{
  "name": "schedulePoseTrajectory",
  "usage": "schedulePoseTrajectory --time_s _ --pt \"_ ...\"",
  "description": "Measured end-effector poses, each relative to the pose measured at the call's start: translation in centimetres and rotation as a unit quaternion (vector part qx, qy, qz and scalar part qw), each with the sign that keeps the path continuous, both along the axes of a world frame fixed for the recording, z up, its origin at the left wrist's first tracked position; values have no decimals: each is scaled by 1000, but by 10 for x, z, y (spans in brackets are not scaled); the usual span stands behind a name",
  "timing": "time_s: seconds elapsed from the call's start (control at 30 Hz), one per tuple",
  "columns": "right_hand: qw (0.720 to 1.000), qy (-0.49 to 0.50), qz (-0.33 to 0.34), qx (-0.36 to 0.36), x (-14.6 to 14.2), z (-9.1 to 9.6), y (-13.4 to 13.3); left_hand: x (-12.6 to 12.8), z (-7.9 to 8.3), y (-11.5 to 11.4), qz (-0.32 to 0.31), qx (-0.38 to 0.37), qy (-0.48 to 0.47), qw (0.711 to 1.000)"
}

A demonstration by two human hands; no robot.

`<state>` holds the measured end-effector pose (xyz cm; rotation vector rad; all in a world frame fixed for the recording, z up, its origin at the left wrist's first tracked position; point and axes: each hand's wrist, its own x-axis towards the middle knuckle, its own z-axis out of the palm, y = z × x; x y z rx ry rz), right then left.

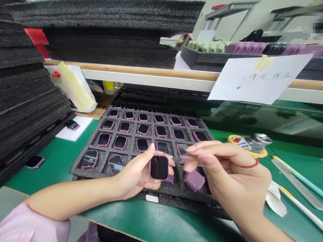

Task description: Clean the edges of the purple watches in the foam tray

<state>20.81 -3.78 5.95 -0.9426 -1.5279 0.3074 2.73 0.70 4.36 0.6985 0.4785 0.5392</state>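
My left hand (137,175) grips a pink smartwatch (158,167) by its edges, with the dark screen facing up. My right hand (227,168) pinches a strip of transparent film (184,159) between its fingertips, and the strip's tip reaches the watch's upper right corner. Below both hands lies a black foam tray (77,171), its cells holding several pink watches with dark screens. Another pink watch (194,180) sits face down by my right hand. My right hand partly hides the tray's right side.
Stacks of black foam trays (25,84) rise at left and behind a wooden-edged shelf (141,71). A taped paper note (259,78) hangs from the shelf. A small metal-capped bottle (254,143) stands on a green mat (290,159), with long strips at right. A co-worker's hand (184,38) is far back.
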Motion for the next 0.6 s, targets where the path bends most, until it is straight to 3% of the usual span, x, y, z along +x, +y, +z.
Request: schedulePoseTrajectory --time_s 0.1,0.3,0.6 --pt "998 -14 51 -33 1 -6 1 0 1 0 0 -9 -8 1000" --pt "978 -183 88 -55 -5 -20 5 -1 0 0 2 -4 -2 1000" --pt "974 -191 118 -44 -5 -22 8 0 2 1 -12 -24 -14 1000"
